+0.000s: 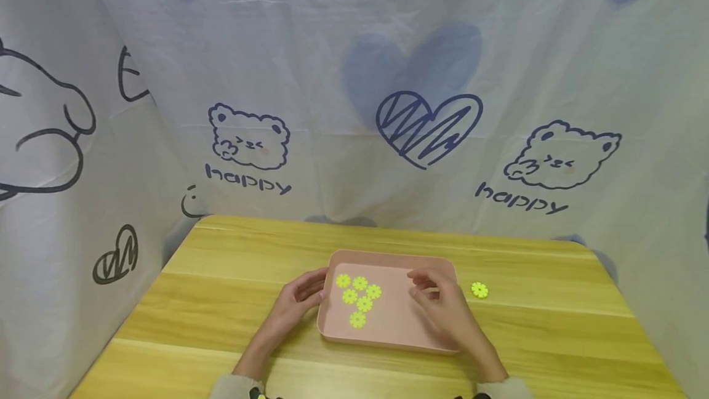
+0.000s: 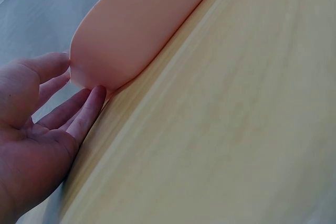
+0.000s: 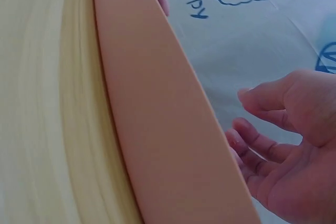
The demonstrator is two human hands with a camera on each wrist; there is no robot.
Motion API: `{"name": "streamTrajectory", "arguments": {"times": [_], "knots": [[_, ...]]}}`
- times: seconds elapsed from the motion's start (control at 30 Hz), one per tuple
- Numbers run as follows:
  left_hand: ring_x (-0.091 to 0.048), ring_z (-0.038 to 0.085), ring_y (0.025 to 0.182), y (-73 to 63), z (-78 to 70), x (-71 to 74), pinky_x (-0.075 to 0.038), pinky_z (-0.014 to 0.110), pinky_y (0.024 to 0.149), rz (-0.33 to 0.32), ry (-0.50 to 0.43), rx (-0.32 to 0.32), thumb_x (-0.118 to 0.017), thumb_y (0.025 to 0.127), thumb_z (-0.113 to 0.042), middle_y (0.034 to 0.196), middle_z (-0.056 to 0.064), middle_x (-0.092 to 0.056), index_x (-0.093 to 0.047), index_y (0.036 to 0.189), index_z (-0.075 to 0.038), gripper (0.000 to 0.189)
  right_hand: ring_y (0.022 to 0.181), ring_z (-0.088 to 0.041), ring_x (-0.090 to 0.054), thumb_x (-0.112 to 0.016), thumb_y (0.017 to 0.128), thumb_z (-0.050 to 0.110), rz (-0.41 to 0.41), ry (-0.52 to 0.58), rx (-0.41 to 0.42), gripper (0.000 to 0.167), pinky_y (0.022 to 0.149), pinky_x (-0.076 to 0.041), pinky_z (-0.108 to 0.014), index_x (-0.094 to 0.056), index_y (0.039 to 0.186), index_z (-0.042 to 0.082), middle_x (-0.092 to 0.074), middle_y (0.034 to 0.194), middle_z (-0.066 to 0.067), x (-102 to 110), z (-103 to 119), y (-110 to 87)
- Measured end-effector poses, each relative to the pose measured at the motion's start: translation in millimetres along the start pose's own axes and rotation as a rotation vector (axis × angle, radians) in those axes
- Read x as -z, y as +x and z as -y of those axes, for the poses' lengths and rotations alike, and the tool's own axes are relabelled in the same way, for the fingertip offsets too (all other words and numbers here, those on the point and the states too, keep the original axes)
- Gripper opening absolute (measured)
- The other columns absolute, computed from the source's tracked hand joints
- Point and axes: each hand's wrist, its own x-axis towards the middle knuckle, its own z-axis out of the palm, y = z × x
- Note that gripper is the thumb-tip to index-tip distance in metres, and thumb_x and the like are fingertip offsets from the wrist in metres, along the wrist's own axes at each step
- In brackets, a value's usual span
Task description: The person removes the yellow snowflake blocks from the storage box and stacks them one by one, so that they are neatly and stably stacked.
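A shallow pink tray [image 1: 396, 345] lies on the wooden table, with several yellow-green notched discs [image 1: 357, 319] flat in its left half. My left hand [image 1: 295, 300] is at the tray's left end. In the left wrist view, the thumb and fingertips of that left hand [image 2: 44, 135] touch the corner of the tray [image 2: 131, 30], the fingers fairly straight. Over the tray's right part hovers my right hand [image 1: 443, 310], its fingers loosely bent. The right wrist view shows nothing between the thumb and fingers of this right hand [image 3: 289, 145], near the tray's rim [image 3: 157, 103].
One more yellow-green notched disc [image 1: 479, 290] lies on the table [image 1: 554, 325], to the right of the tray. Behind the table and along its left side hangs a pale cloth [image 1: 332, 165] printed with hearts, bears and the word "happy".
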Motion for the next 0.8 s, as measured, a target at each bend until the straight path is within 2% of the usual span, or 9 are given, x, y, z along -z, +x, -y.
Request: {"name": "streamTrajectory", "arguments": {"times": [0.27,0.53,0.8], "knots": [[-0.048,0.038,0.139,-0.2,-0.2,-0.4,-0.051,0.029,0.105,0.004,-0.007,0.000,-0.064,0.102,-0.007,0.151,0.021,-0.050,-0.048,0.149,0.000,0.051,0.099,-0.018,-0.065,-0.073,0.094,0.002,0.046,-0.048,-0.023,0.027,0.088,-0.058,-0.036,-0.072,0.119,0.012,-0.069,0.111,-0.010,-25,2,5.8],[-0.048,0.038,0.140,-1.3,0.3,1.1,-0.052,0.029,0.104,0.000,-0.008,0.003,-0.064,0.102,-0.006,0.151,0.021,-0.051,-0.048,0.149,-0.001,0.050,0.096,-0.020,-0.064,-0.071,0.094,0.000,0.097,-0.063,0.008,0.025,0.084,-0.059,-0.036,-0.073,0.116,0.010,-0.069,0.107,-0.008,-47,0,16.7],[-0.048,0.038,0.139,-1.5,1.1,1.1,-0.052,0.030,0.104,-0.001,0.000,-0.001,-0.063,0.102,-0.006,0.151,0.020,-0.050,-0.048,0.149,-0.001,0.050,0.093,-0.018,-0.059,-0.072,0.092,0.005,0.160,-0.224,0.030,0.023,0.088,-0.055,-0.043,-0.073,0.115,0.006,-0.061,0.098,-0.003,-65,-6,22.7]]}}
